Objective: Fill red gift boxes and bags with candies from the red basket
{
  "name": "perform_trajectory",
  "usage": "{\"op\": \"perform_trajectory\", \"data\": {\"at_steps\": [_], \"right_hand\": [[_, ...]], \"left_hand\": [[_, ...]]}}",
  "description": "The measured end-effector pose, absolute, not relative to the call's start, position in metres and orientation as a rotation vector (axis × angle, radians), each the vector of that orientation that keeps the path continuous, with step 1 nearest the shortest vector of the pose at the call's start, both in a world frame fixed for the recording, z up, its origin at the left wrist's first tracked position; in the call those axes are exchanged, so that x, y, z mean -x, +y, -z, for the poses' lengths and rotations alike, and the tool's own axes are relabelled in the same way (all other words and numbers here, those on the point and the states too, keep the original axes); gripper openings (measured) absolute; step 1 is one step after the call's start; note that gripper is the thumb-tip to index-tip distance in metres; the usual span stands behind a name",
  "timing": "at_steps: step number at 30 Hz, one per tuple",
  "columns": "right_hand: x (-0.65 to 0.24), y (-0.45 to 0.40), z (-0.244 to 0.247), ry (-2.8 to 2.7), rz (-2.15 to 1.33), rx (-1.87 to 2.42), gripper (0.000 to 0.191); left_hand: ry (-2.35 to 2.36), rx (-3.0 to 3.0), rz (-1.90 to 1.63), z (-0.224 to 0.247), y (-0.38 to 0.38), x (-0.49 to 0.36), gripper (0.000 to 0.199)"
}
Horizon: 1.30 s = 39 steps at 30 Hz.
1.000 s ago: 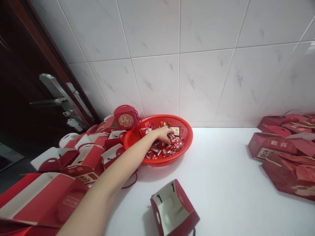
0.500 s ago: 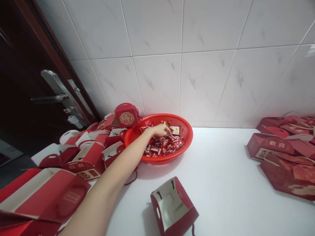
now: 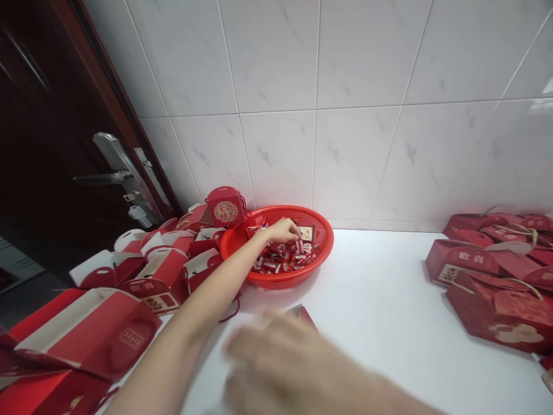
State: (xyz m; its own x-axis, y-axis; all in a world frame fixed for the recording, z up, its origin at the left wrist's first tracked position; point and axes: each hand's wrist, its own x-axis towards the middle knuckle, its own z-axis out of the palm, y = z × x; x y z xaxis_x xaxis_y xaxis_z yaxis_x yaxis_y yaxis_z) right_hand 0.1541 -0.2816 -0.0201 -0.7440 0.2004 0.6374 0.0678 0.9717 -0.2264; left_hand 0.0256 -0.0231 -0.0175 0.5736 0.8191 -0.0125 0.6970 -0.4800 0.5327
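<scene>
My left hand (image 3: pixel 283 230) reaches into a red plastic basket (image 3: pixel 322 259) of wrapped candies (image 3: pixel 276 262). Its fingers are pinched together on a small red-wrapped candy (image 3: pixel 299 246) just above the pile. A flat white-and-brown packet (image 3: pixel 307 233) lies beside the fingertips. In the foreground my right hand (image 3: pixel 280 363) is smeared by motion, so its fingers cannot be read. It covers most of an open red box (image 3: pixel 306 316), of which only the far corner shows. Whether the right hand touches that box is hidden.
Several open red gift boxes (image 3: pixel 99 328) crowd the left side, one with gold lettering (image 3: pixel 225 206) standing against the basket. Closed red boxes (image 3: pixel 496 311) with cords are at the right. Behind the white table (image 3: pixel 380 288) rises a tiled wall (image 3: pixel 358 161); a dark door (image 3: pixel 52 115) is at left.
My right hand has come into view from below, over the open box in front. My left hand stays in the basket, its fingers now lifting a candy slightly. The view has shifted a little.
</scene>
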Motion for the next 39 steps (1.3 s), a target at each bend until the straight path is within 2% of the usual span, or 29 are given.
{"op": "perform_trajectory", "data": {"at_steps": [2, 5, 8, 10, 14, 19, 23, 27, 28, 31, 33, 37, 39], "right_hand": [[-0.178, -0.233, 0.003, -2.19, -0.16, 0.53, 0.032], [-0.206, -0.164, -0.005, -1.898, -0.213, 0.995, 0.018], [-0.211, -0.12, 0.007, -1.819, -0.438, 1.321, 0.035], [-0.205, -0.106, 0.017, -1.817, -0.554, 1.331, 0.041], [-0.191, -0.094, 0.029, -1.634, -0.837, 1.123, 0.029], [-0.196, -0.086, 0.026, -1.264, -1.299, 0.824, 0.018], [-0.201, -0.08, 0.023, -0.953, -1.375, 0.746, 0.016], [-0.197, -0.068, 0.023, -0.786, -1.348, 0.746, 0.008], [-0.196, -0.065, 0.023, -0.75, -1.346, 0.748, 0.007], [-0.193, -0.057, 0.024, -0.666, -1.345, 0.763, 0.006], [-0.192, -0.054, 0.025, -0.635, -1.345, 0.769, 0.007], [-0.193, -0.052, 0.027, -0.618, -1.331, 0.766, 0.009], [-0.193, -0.052, 0.027, -0.624, -1.323, 0.765, 0.01]], "left_hand": [[1.193, -2.296, -0.457, 0.011, -0.03, -0.025, 0.023], [1.182, -2.238, -0.653, 0.006, -0.039, -0.025, 0.027], [1.214, -2.122, -0.847, 0.005, -0.046, -0.027, 0.024], [1.213, -2.046, -0.927, 0.006, -0.05, -0.029, 0.021], [1.118, -1.98, -1.001, 0.006, -0.055, -0.033, 0.016], [1.084, -1.893, -1.105, 0.008, -0.048, -0.032, 0.032], [1.254, -2.068, -0.854, 0.017, -0.038, -0.027, 0.034], [1.216, -2.181, -0.559, 0.025, -0.038, -0.028, 0.018], [1.181, -2.22, -0.462, 0.026, -0.04, -0.031, 0.021], [1.073, -2.372, -0.144, 0.031, -0.044, -0.042, 0.049], [1.034, -2.473, -0.003, 0.035, -0.045, -0.049, 0.055], [1.111, -2.51, 0.043, 0.042, -0.042, -0.055, 0.02], [1.197, -2.467, 0.023, 0.043, -0.038, -0.051, 0.02]]}}
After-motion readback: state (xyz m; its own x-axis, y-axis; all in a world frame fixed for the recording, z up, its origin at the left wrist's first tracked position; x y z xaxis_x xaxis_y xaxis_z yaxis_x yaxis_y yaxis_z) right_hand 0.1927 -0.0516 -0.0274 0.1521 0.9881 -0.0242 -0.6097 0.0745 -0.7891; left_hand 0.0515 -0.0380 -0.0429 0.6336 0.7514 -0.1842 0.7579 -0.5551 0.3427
